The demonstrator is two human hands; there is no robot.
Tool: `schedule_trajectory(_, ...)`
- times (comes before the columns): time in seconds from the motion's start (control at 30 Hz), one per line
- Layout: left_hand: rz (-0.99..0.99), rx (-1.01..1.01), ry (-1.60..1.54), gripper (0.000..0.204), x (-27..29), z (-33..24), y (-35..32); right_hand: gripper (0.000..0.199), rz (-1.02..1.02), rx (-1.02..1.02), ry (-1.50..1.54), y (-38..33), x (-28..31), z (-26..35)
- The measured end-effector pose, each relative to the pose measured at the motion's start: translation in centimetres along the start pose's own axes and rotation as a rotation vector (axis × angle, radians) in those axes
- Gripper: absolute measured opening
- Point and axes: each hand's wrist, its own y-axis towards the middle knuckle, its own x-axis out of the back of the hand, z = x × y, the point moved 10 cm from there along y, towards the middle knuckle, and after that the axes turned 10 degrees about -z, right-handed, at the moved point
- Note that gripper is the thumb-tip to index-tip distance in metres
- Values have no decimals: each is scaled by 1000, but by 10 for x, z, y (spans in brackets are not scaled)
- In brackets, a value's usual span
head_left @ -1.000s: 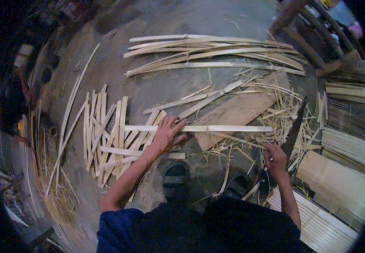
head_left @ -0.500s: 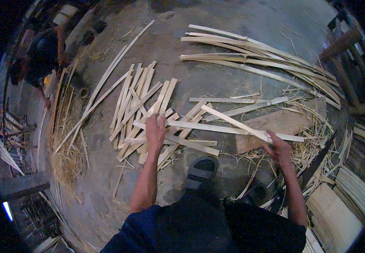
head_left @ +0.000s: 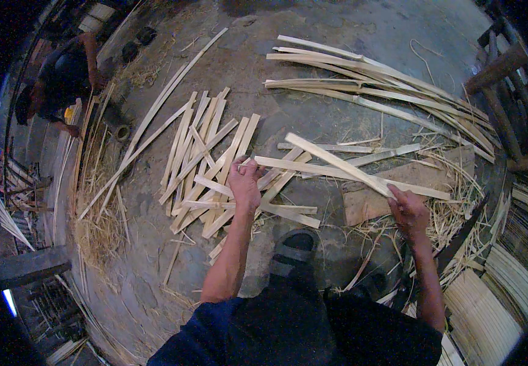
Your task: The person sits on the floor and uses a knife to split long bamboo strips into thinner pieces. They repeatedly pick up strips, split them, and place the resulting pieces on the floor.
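— Since a moment ago, the left hand is reaching a little farther left onto the pile of short slats, and the right hand is now gripping the near end of a long bamboo strip.

— How are the fingers sitting?

— On the left, fingers are lying spread and flat, pressing the left end of another long strip. On the right, they are curling closed around the strip's end, where both strips are crossing over a wooden board.

— Which way is the gripped strip running?

— Its long axis is slanting from near right up to far left; the pressed one is lying almost straight left to right.

— How far along does it look?

— Judging by the floor, a good many short slats are already lying fanned at left, while a bundle of long uncut strips is still waiting at far right, so plenty is remaining.
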Motion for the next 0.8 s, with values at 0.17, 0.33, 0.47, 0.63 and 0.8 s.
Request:
schedule_trajectory(0.17, 51, -15, -73, 18, -6, 9, 0, 37, 39, 126, 61, 26, -19, 37)
schedule_trajectory(0.33, 5, 27, -40, 14, -3, 8, -3, 37, 11, 227, 8, 33, -40, 40)
schedule_trajectory(0.47, 50, 4, -36, 14, -7, 2, -5, 37, -14, 249, -13, 37, -45, 37)
schedule_trajectory(0.63, -7, -34, 71, 14, -4, -5, -5, 32, -5, 235, 24, 44, -53, 40)
schedule_trajectory(0.8, -47, -117, 249, 12, -6, -6, -4, 32, -16, 234, 107, 43, -55, 37)
